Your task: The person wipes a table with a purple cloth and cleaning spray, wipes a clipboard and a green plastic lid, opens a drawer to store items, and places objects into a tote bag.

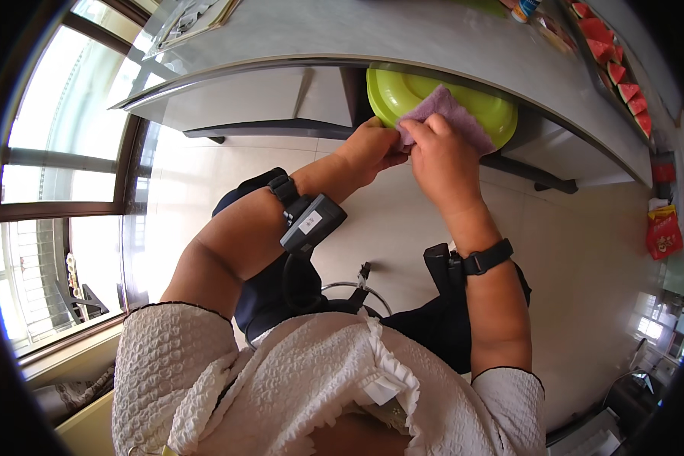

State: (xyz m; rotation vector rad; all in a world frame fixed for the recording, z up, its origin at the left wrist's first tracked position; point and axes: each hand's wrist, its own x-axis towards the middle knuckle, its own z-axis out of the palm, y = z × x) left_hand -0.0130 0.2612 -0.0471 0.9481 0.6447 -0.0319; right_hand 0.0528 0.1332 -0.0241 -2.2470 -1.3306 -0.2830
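A glossy lime-green plastic vessel (399,91) is partly hidden under the table's near edge; I cannot tell if it is a basin or a lid. Across its near side lies a folded purple cloth (442,105). My right hand (447,162) grips this cloth from above and presses it against the green plastic. At the vessel's near left rim is my left hand (376,148), thumb on the edge and fingers beneath, close beside the cloth's left corner. The fingertips of both hands nearly meet there, and the vessel's underside is hidden.
The grey table (319,40) spans the view above my hands. Watermelon slices (615,71) stand in a long tray at its right, near a small bottle (524,8). Papers (196,23) lie at the left end. A dark bar (268,128) runs below the tabletop. Windows (62,114) flank the left.
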